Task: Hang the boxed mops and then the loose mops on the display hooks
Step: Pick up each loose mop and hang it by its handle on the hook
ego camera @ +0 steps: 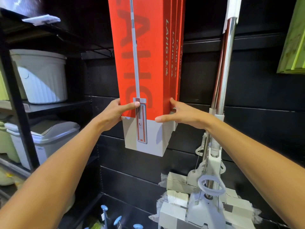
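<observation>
Both hands steadying the front boxed mop (145,66)
Left hand (115,111) is pinching its lower left edge; right hand (183,114), fingers straight, is pressing its right side.

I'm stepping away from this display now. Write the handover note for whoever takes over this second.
Left hand: grips the left edge of the front boxed mop, thumb on its face.
Right hand: fingers against the right side of the same box, thumb under its corner.
Boxes: several red boxed mops hang in a row, front to back; hooks are out of view above.
Loose mops: some already hang to the right against the black wall panel.
Left: settle this box, let go, then hang any remaining mops; none show here.
</observation>
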